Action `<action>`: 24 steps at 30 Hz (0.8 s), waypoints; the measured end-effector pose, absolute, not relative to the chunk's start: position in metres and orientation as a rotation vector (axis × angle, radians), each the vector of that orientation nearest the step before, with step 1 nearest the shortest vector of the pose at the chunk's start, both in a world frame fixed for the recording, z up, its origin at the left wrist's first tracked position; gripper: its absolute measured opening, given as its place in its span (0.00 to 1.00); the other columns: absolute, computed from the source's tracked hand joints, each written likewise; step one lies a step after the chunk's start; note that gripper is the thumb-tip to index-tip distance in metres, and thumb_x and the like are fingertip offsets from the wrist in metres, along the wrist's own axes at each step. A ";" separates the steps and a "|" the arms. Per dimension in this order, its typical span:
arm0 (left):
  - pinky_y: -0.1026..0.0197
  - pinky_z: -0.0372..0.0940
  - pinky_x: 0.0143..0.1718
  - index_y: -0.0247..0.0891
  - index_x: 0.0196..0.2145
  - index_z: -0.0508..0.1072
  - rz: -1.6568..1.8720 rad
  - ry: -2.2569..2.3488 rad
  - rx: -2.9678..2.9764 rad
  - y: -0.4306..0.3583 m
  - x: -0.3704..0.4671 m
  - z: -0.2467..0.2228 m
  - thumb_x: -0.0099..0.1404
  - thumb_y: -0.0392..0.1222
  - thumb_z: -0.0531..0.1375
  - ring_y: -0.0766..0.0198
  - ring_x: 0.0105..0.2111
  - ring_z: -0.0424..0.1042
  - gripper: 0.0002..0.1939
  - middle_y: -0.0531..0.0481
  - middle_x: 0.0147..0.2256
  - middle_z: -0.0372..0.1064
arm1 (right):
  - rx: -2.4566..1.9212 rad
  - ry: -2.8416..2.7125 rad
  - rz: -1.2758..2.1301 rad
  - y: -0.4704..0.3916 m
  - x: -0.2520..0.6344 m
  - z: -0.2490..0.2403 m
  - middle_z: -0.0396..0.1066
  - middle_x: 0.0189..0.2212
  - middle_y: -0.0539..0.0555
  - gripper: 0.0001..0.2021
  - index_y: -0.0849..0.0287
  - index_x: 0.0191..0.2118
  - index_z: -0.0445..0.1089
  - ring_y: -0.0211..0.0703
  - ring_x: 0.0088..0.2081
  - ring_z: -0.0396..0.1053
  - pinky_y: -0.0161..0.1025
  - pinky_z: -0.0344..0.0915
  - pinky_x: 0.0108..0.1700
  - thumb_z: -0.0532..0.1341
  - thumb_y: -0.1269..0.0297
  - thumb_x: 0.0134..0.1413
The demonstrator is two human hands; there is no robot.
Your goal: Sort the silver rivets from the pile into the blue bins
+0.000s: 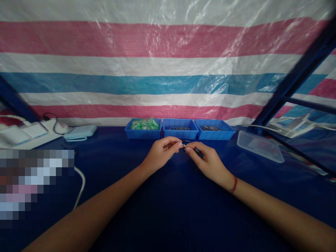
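Observation:
My left hand point(164, 152) and my right hand point(206, 157) meet above the dark blue table, just in front of the bins. Both are closed, thumbs pinched against fingers, around small thin metal pieces point(184, 145) whose exact shape is too small to tell. Something dark shows under the fingers of my right hand. Behind my hands stand three blue bins: the left bin point(144, 134) holds green and clear plastic bags, while the middle bin point(180, 134) and the right bin point(216, 135) hold small metal parts. A thin piece point(186, 141) lies near the middle bin.
At the right lies a clear plastic lid point(259, 146). A light blue case point(80, 132) and a white power strip point(34, 134) are at the back left, with a white cable point(83, 182) nearer. Blue frame posts flank a striped sheet point(157, 84).

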State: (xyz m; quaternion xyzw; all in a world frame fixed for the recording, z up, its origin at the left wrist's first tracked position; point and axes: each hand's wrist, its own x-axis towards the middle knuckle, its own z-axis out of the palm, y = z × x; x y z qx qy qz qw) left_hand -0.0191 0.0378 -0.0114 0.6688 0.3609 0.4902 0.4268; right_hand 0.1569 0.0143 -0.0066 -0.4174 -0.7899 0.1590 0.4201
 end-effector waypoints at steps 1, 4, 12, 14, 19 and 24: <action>0.62 0.69 0.33 0.36 0.35 0.72 1.220 0.904 1.674 0.037 -0.019 -0.011 0.58 0.43 0.60 0.65 0.30 0.73 0.09 0.48 0.32 0.74 | -1.049 -1.983 0.391 0.014 0.157 -0.006 0.74 0.34 0.52 0.09 0.56 0.35 0.71 0.42 0.35 0.70 0.39 0.65 0.38 0.54 0.61 0.59; 0.62 0.69 0.33 0.36 0.35 0.72 1.213 0.892 1.685 0.036 -0.019 -0.010 0.58 0.43 0.59 0.65 0.31 0.73 0.09 0.48 0.33 0.75 | -1.047 -1.997 0.383 0.014 0.158 -0.007 0.74 0.34 0.52 0.09 0.56 0.35 0.70 0.42 0.35 0.70 0.40 0.65 0.39 0.55 0.62 0.59; 0.62 0.68 0.34 0.36 0.37 0.73 1.241 0.917 1.776 0.037 -0.020 -0.013 0.59 0.42 0.59 0.64 0.32 0.73 0.09 0.47 0.34 0.75 | -1.068 -1.945 0.358 0.017 0.158 -0.007 0.73 0.32 0.53 0.08 0.57 0.35 0.70 0.41 0.33 0.69 0.39 0.64 0.36 0.55 0.61 0.58; 0.61 0.67 0.35 0.37 0.37 0.73 1.246 0.946 1.818 0.037 -0.020 -0.015 0.60 0.42 0.59 0.64 0.33 0.73 0.09 0.47 0.34 0.75 | -1.079 -1.917 0.320 0.016 0.158 -0.006 0.73 0.30 0.53 0.09 0.57 0.34 0.70 0.41 0.32 0.68 0.38 0.64 0.35 0.55 0.61 0.58; 0.61 0.67 0.38 0.37 0.36 0.73 1.238 0.978 1.934 0.035 -0.020 -0.013 0.62 0.42 0.58 0.64 0.33 0.73 0.08 0.49 0.33 0.75 | -1.052 -1.861 0.210 0.010 0.158 -0.001 0.72 0.30 0.52 0.07 0.56 0.34 0.68 0.41 0.32 0.68 0.39 0.63 0.35 0.56 0.60 0.57; 0.61 0.66 0.40 0.38 0.39 0.73 1.206 0.960 2.080 0.030 -0.019 -0.007 0.63 0.42 0.56 0.64 0.36 0.73 0.09 0.50 0.35 0.75 | -0.965 -2.036 -0.029 0.010 0.165 0.013 0.69 0.25 0.51 0.10 0.56 0.27 0.65 0.41 0.29 0.66 0.41 0.59 0.37 0.55 0.62 0.58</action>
